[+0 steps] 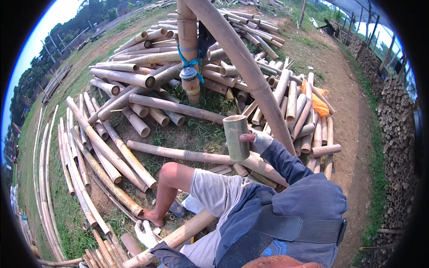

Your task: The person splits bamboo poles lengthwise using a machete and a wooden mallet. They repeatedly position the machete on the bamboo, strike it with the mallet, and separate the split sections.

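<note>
My right hand [260, 140], in a pale glove with the thumb bare, grips a short green bamboo tube [237, 142]. The tube stands nearly upright in front of me, its cut hollow end facing up. Low on the left, my left hand [146, 235] wears a white glove. Its fingers are apart and nothing shows in them. This hand hovers beside my bare foot and next to a thick bamboo pole [192, 228] lying by my legs. A long bamboo piece [187, 154] rests on the ground beyond my knee.
An upright bamboo post [190, 71] with blue ties and a slanting bamboo pole [243, 58] rise ahead. Cut bamboo lies heaped behind them [134, 67] and in rows at the left. An orange cloth [320, 105] lies at right, near a dirt path [353, 134] and stacked bamboo [395, 129].
</note>
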{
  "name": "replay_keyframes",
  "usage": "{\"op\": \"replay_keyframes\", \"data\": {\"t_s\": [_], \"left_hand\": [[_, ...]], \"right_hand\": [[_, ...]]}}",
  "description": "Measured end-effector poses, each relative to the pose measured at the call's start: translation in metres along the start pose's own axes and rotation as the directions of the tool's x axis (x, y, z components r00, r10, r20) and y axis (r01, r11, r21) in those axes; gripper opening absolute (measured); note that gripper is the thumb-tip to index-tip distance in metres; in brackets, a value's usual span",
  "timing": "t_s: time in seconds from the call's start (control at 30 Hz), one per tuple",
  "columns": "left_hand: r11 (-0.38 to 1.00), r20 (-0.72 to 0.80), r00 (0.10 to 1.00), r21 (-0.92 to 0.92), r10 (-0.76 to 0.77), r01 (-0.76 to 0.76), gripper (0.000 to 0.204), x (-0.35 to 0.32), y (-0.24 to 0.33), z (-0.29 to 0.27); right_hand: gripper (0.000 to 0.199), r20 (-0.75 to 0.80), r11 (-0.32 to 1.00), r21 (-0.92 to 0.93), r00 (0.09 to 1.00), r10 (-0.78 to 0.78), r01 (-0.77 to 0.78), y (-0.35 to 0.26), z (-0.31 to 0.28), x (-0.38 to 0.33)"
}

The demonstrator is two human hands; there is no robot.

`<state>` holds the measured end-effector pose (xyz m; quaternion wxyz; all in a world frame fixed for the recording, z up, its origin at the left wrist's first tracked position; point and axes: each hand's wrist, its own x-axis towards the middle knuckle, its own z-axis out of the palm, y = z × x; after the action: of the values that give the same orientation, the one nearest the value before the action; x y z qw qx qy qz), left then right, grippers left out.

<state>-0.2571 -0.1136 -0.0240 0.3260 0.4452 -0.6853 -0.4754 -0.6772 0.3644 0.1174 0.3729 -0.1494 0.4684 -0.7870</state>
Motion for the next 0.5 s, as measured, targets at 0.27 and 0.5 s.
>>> {"op": "replay_keyframes", "data": {"t_s": [0.27, 0.5], "left_hand": [[0.354, -0.548, 0.835, 0.771, -0.056, 0.53, 0.065, -0.004, -0.122, -0.062], [0.363, -0.471, 0.881, 0.829, 0.043, 0.426, 0.057, -0.027, -0.1, -0.044]], "right_hand": [[0.069, -0.746, 0.777, -0.071, 0.484, -0.458, 0.625, -0.1, -0.238, -0.129], [0.101, -0.938, 0.947, -0.317, -0.13, -0.321, -0.049, 0.067, -0.42, -0.216]]}}
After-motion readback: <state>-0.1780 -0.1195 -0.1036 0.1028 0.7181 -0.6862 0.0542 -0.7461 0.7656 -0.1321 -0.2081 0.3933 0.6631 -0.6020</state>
